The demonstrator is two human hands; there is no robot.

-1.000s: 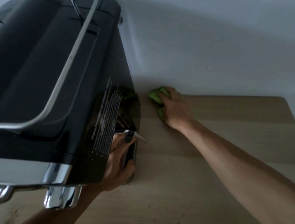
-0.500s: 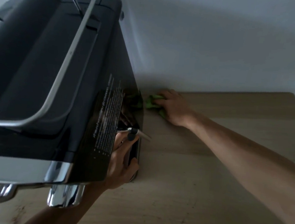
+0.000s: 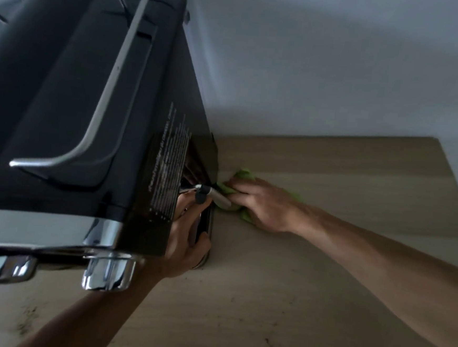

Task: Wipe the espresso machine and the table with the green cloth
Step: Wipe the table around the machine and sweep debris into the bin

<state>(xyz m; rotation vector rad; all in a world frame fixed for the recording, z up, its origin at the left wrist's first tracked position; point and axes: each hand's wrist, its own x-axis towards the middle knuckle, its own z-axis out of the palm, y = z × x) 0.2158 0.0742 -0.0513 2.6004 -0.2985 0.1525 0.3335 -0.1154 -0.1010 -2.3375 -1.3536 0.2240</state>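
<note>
Where right hand (image 3: 263, 206) presses, green cloth (image 3: 245, 174) half-hidden

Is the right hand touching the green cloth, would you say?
Touching: the head view shows the right hand pressing the green cloth onto the table.

espresso machine (image 3: 64, 92) glossy black, chrome trim | table (image 3: 325, 263) matt wood | cloth (image 3: 245, 174) soft

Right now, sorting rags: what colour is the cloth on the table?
The cloth is bright green, seen in the head view.
</note>
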